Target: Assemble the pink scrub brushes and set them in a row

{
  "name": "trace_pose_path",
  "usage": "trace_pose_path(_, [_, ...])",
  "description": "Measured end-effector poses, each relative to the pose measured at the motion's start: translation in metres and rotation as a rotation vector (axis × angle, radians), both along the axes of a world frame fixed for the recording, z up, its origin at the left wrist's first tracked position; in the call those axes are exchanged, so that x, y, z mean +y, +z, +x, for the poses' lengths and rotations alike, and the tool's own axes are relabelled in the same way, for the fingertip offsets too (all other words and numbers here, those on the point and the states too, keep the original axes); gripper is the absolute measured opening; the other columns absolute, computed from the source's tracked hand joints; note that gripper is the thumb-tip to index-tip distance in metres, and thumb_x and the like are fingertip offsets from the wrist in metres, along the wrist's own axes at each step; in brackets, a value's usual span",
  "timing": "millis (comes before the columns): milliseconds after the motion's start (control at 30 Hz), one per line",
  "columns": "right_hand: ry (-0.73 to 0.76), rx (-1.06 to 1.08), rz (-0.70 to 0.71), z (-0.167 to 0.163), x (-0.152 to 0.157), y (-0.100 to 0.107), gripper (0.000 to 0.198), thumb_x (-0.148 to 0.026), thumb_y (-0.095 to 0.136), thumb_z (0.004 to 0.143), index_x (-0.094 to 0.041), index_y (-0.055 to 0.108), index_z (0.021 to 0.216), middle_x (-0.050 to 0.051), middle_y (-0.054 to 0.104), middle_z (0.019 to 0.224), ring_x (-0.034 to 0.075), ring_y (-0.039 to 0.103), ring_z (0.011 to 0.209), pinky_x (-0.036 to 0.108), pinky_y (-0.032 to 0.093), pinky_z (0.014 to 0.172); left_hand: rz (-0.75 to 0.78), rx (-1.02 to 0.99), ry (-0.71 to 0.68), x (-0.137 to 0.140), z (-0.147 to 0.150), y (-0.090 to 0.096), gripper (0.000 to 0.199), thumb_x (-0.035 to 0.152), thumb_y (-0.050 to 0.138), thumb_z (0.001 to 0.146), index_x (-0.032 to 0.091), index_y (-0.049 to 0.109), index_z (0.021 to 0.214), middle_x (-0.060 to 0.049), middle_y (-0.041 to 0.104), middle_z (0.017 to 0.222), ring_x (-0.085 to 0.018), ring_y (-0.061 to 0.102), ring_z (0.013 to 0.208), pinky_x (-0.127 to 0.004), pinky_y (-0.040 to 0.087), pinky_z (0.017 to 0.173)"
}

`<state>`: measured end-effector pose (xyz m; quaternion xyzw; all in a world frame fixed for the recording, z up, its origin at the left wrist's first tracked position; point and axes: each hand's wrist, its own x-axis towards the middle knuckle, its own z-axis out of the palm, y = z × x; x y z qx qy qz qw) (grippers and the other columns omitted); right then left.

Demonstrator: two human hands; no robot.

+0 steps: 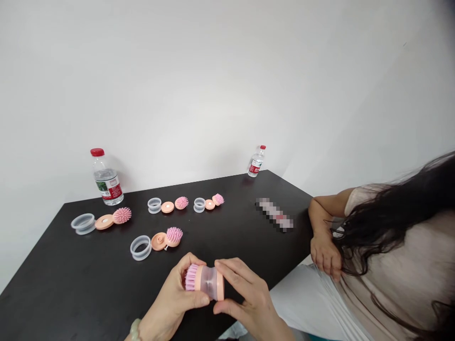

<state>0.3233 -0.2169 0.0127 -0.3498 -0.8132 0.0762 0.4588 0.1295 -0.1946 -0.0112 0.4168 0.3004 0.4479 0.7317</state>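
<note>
While the left hand [177, 289] cradles the bristled end of a pink brush [209, 282], its thumb along the translucent middle, the right hand [249, 293] spans the orange disc at the other end, fingers above and thumb below. The left fingers are wrapped around the piece; the right ones are spread only as wide as the disc. The brush is held on its side above the near edge of the black desk [227, 237], its bristles, orange base, translucent collar and disc in one line. The step in hand looks like pressing or turning the disc against the collar, though I cannot tell which. By my judgement, the next move calls for a steady left grip and even pressure from the right, so the collar does not skew.

As for containers, a red-capped bottle [108, 182] stands upright by the far left corner, holding clear liquid with some room above it. A second bottle [256, 163] stands near the far right corner, also capped; its fill level is too small to judge. Of four loose translucent rings, the nearest one [141, 256] encloses nothing but desk surface. Beside it lie an orange disc, stud side up [159, 241], and a pink brush head [174, 235]; three similar sets lie toward the left and far edges. Whether the held collar contains anything, I cannot tell.
</note>
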Motion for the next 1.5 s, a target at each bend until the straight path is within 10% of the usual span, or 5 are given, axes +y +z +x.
trace_pose_path(467, [0.185,-0.071,0.111,-0.003,0.002,0.006,0.042,-0.016,0.060,0.098,-0.030,0.056,0.137,0.008,0.072,0.110,0.024,0.066,0.107,0.036,0.061,0.085,-0.255,-0.195,-0.173,-0.004,-0.003,-0.001,0.055,0.049,0.094,0.057,0.018,0.058,0.084,-0.002,0.067,0.079,-0.014,0.065,0.068,-0.025,0.050,0.062])
trace_pose_path(667, [-0.059,0.061,0.156,-0.007,0.006,-0.011,0.059,-0.067,0.053,0.092,-0.017,0.062,0.122,0.010,0.069,0.086,0.022,0.065,0.069,0.033,0.056,0.061,0.016,-0.030,-0.082,0.003,-0.001,-0.009,0.059,0.044,0.099,0.046,0.019,0.060,0.082,0.001,0.066,0.072,-0.011,0.052,0.064,-0.022,0.037,0.060])
trace_pose_path(1000, [0.050,0.499,-1.090,-0.011,0.007,-0.023,0.063,-0.077,0.048,0.086,-0.017,0.053,0.067,-0.002,0.055,0.047,0.010,0.051,0.039,0.019,0.040,0.039,0.718,0.442,0.122,0.000,-0.008,-0.004,0.048,0.019,0.094,0.058,0.031,0.075,0.101,-0.008,0.073,0.102,-0.029,0.068,0.089,-0.036,0.050,0.080])
trace_pose_path(1367, [0.178,0.566,-1.309,-0.011,0.016,-0.020,0.063,-0.076,0.050,0.084,-0.017,0.052,0.062,-0.001,0.056,0.050,0.007,0.048,0.035,0.015,0.036,0.030,0.874,0.432,0.171,0.002,-0.002,-0.025,0.047,0.017,0.083,0.073,0.038,0.075,0.114,-0.010,0.075,0.109,-0.030,0.069,0.093,-0.037,0.052,0.080])
trace_pose_path(1500, [0.132,0.524,-1.128,-0.006,0.013,-0.019,0.058,-0.069,0.048,0.091,-0.015,0.062,0.077,0.001,0.061,0.058,0.012,0.059,0.048,0.022,0.049,0.046,0.724,0.479,0.239,-0.002,0.004,-0.011,0.031,0.028,0.087,0.068,0.032,0.076,0.097,-0.006,0.073,0.099,-0.027,0.067,0.086,-0.035,0.051,0.079])
